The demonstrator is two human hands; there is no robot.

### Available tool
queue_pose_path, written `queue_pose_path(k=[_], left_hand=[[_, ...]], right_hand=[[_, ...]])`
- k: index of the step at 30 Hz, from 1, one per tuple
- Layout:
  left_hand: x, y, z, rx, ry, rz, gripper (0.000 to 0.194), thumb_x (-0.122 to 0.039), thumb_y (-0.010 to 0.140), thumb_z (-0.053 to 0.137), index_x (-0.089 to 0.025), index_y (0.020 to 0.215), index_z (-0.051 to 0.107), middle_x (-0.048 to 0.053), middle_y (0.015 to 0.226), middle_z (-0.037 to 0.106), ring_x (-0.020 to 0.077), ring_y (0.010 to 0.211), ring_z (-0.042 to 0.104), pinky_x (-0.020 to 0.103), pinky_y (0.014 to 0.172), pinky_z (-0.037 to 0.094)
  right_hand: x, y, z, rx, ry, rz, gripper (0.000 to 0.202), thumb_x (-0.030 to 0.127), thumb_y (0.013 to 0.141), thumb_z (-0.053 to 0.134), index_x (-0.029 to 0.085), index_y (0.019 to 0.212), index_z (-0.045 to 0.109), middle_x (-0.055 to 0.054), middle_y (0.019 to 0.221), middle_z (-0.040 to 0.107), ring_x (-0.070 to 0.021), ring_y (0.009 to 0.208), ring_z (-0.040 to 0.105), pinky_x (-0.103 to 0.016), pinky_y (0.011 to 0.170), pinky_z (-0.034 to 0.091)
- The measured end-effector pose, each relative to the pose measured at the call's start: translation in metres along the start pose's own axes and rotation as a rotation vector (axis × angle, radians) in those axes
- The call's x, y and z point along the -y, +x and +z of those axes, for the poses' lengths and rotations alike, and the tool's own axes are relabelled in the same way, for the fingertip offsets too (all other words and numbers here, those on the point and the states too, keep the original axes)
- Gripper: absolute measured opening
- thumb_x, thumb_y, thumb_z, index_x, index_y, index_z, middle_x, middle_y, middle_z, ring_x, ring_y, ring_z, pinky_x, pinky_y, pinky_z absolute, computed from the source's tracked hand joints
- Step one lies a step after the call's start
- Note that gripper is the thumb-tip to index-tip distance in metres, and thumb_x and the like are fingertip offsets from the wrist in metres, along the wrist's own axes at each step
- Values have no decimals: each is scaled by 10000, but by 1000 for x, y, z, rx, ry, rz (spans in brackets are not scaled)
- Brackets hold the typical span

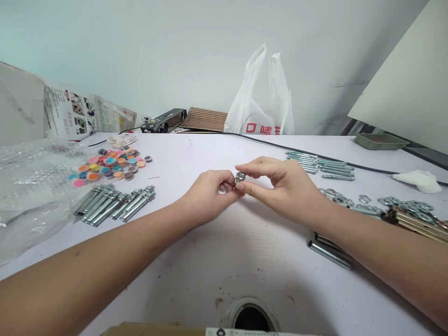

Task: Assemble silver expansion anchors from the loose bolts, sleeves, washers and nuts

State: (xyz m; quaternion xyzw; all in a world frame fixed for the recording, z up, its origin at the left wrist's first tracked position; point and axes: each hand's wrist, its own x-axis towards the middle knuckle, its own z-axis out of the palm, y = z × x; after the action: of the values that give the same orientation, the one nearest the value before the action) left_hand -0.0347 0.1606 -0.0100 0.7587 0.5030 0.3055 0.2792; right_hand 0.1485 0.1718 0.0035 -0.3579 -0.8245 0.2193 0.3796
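Above the middle of the white table, my two hands meet at a small shiny metal nut. My right hand has its thumb and index finger around the nut from the right. Just left of it, my left hand is closed in a pinch, its fingertips against the nut's near side. Whatever else the left fingers hold is hidden behind them. Left of my hands lie assembled expansion bolts with nuts on them. Right of my hands are loose threaded bolts, metal sleeves and nuts and washers.
Colourful round caps lie beside clear plastic wrapping at the left. A white carrier bag stands at the back. Brass-coloured tubes, a green tray and crumpled tissue are at the right. A round hole is at the near edge.
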Motion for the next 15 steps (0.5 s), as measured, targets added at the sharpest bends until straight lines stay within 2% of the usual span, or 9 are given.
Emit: queue_pose_path(k=[2,5,7,10,12,14,15], left_hand=[[0,0,0,-2,-4,-12,316,-413,805,548,-143,658,479,-44,593,440,67,586,350,203,522,276],[-1,0,0,9,-22,-30,328,-422,797,559,-139,653,479,-44,596,439,63,595,360,193,520,285],[-1,1,0,17,-35,-49,318,-417,783,581,-137,658,497,-44,600,447,62,596,370,190,519,294],[0,2,-2,46,-79,-82,303,-417,761,617,-137,682,531,-41,615,474,63,589,389,192,512,308],[0,3,-3,78,-117,-77,298,-413,762,620,-136,691,537,-39,621,484,64,582,397,196,512,313],[1,4,-4,96,-141,-59,294,-400,766,620,-133,680,533,-38,614,483,61,568,394,197,508,307],[1,5,-4,100,-151,-55,286,-390,763,626,-131,680,537,-37,613,485,59,564,393,197,505,303]], right_hand=[[-1,0,0,-11,-16,34,391,372,771,661,236,1138,653,44,1016,643,-86,910,576,-222,822,494],[-1,2,-2,43,-32,20,317,384,818,607,265,1107,661,60,1050,636,-90,951,568,-236,836,480],[1,2,-4,48,-62,12,234,388,827,596,282,1013,688,70,1013,642,-94,943,567,-240,809,469],[5,1,-6,0,-88,82,225,427,826,591,221,834,681,36,866,647,-102,815,573,-254,703,455],[5,0,-5,-9,-50,85,256,427,856,556,204,923,663,13,901,645,-106,817,575,-259,725,457],[4,0,-4,21,-18,26,316,416,894,508,228,1119,627,-7,1078,616,-121,978,564,-268,839,449],[3,0,-4,30,-8,-3,324,415,908,488,247,1150,622,-9,1154,587,-128,1061,539,-272,886,434]])
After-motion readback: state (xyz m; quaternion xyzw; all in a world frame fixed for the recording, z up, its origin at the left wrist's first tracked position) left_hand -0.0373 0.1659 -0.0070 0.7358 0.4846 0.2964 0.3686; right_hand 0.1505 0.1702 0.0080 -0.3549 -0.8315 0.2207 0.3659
